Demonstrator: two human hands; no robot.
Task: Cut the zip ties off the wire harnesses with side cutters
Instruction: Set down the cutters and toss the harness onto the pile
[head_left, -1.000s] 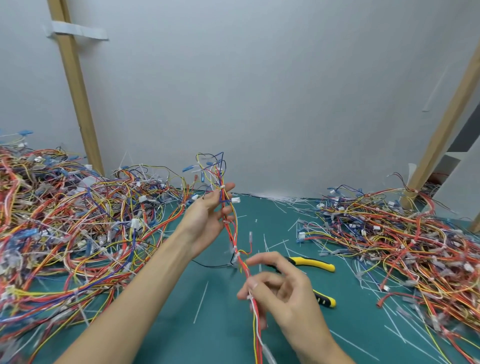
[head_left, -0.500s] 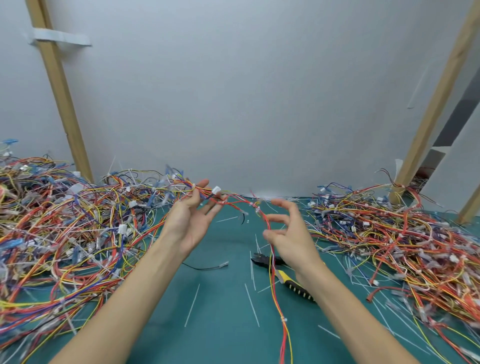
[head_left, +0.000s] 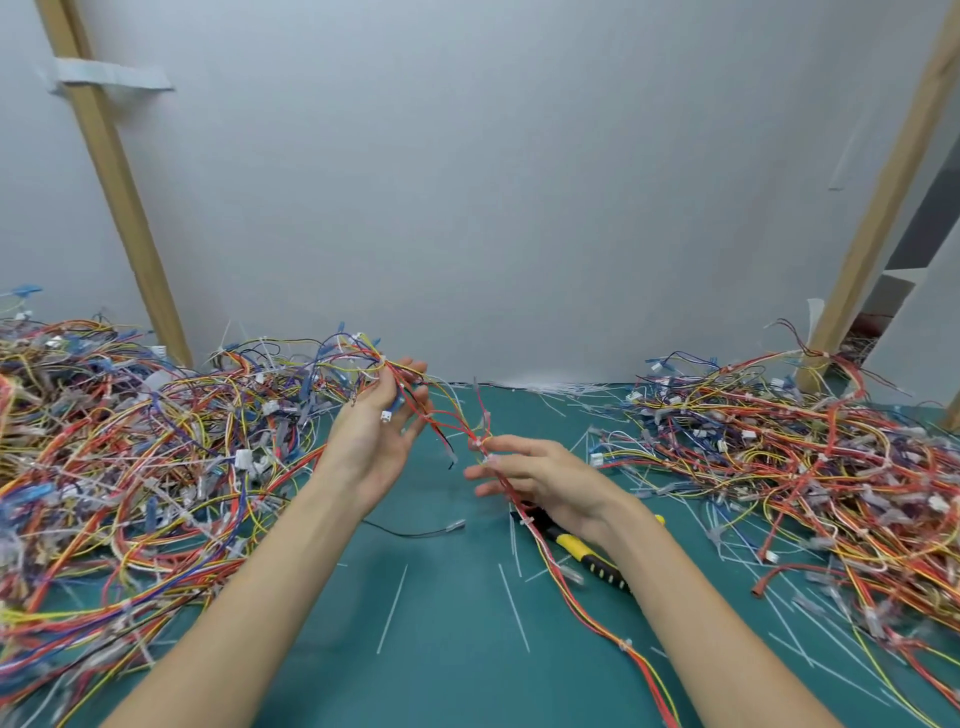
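The left hand (head_left: 376, 436), palm up, is gripping one end of a wire harness (head_left: 625, 646) at its fingertips. The harness is running across the nearly straight fingers of the right hand (head_left: 550, 480); whether that hand is pinching it, I cannot tell. The side cutters (head_left: 576, 548) are lying under the right wrist.

Plain grey wall (head_left: 519, 182), two leaning wooden battens (head_left: 111, 171), teal tabletop (head_left: 447, 623) below.
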